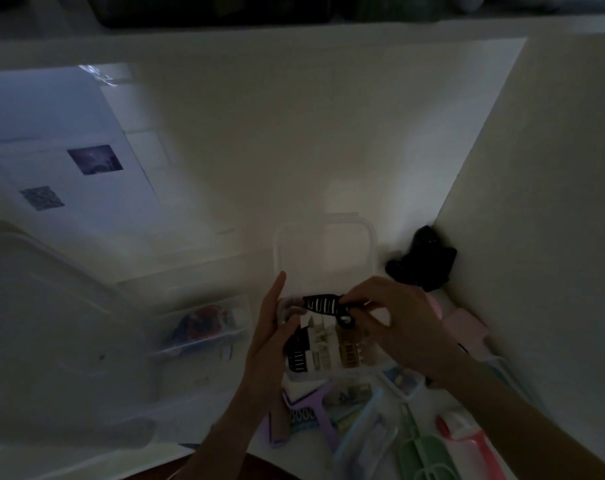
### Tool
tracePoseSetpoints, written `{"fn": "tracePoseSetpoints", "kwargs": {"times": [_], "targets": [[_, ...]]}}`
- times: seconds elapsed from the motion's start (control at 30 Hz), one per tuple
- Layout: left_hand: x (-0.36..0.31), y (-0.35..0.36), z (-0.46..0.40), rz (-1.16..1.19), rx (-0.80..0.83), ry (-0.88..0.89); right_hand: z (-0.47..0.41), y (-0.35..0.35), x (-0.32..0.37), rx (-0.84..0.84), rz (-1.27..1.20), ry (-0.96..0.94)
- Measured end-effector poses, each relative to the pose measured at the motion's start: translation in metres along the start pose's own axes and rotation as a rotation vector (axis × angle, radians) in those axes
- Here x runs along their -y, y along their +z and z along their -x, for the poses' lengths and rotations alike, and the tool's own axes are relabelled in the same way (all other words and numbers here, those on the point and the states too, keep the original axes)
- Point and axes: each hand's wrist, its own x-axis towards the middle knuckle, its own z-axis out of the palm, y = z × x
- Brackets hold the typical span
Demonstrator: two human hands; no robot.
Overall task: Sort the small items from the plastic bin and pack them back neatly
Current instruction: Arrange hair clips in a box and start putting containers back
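R hand (394,313) pinches black hair clip (323,304) over clear bin (329,372); L hand (271,327), fingers straight, steadies bin's side.

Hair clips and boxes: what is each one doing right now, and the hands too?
Black hair clip: held up over the box, pinched by the right hand.
Left hand: fingers straight, against the box's side.
Small clear box: open, clips lined up inside.
Lid: off, lying behind the box.
Brown clip: in the box.
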Motion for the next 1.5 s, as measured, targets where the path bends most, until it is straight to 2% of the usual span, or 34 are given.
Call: {"fn": "tracePoseSetpoints", "kwargs": {"times": [0.07, 0.2, 0.3, 0.47, 0.6, 0.8, 0.87, 0.93, 1.07, 1.1, 1.13, 1.2, 1.27, 1.3, 1.37, 1.4, 1.47, 1.5], "targets": [[-0.001, -0.002, 0.0, -0.015, 0.009, 0.017, -0.005, -0.017, 0.008, 0.006, -0.099, 0.075], [0.0, -0.002, 0.001, -0.059, -0.01, 0.051, -0.016, -0.037, 0.017, 0.302, -0.15, 0.233], [0.001, 0.0, 0.002, -0.065, -0.018, 0.064, -0.017, -0.028, 0.02, 0.425, -0.108, 0.304], [-0.001, 0.006, 0.006, -0.077, 0.018, 0.089, -0.012, -0.007, 0.016, 0.379, -0.048, 0.394], [-0.001, 0.005, 0.007, -0.073, 0.003, 0.076, -0.008, -0.004, 0.018, 0.24, 0.102, 0.344], [-0.001, 0.001, 0.007, -0.096, -0.012, 0.068, -0.003, -0.008, 0.022, 0.351, 0.144, 0.295], [-0.001, 0.001, 0.007, -0.117, 0.001, 0.071, -0.001, -0.004, 0.019, 0.333, 0.172, 0.28], [-0.001, 0.001, 0.009, -0.113, -0.015, 0.071, 0.0, -0.007, 0.019, 0.239, 0.127, 0.317], [-0.004, -0.004, 0.005, -0.103, -0.037, 0.061, 0.001, -0.023, 0.002, -0.289, -0.077, 0.545], [-0.004, -0.004, 0.005, -0.104, -0.035, 0.065, 0.0, -0.021, -0.004, -0.339, -0.221, 0.654], [-0.006, -0.003, 0.008, -0.102, -0.034, 0.062, -0.002, -0.016, -0.007, -0.306, -0.439, 0.802], [-0.006, -0.001, 0.015, -0.083, -0.053, 0.051, 0.0, -0.001, -0.011, -0.09, -0.938, 1.024], [-0.013, 0.003, 0.007, -0.135, -0.063, 0.031, 0.006, 0.012, -0.015, 0.011, -1.216, 0.984], [-0.016, 0.002, 0.002, -0.169, -0.071, 0.034, 0.009, 0.017, -0.016, 0.005, -1.264, 0.935], [-0.018, -0.005, -0.012, -0.081, -0.047, -0.036, 0.013, 0.022, -0.021, -0.031, -1.328, 0.893], [-0.02, -0.004, -0.014, -0.025, -0.085, -0.08, 0.016, 0.024, -0.023, -0.043, -1.356, 0.891], [-0.018, 0.003, -0.014, -0.081, -0.18, -0.099, 0.019, 0.029, -0.03, -0.049, -1.402, 0.851], [-0.017, 0.004, -0.01, -0.143, -0.17, -0.09, 0.02, 0.03, -0.032, -0.056, -1.407, 0.818]]}}
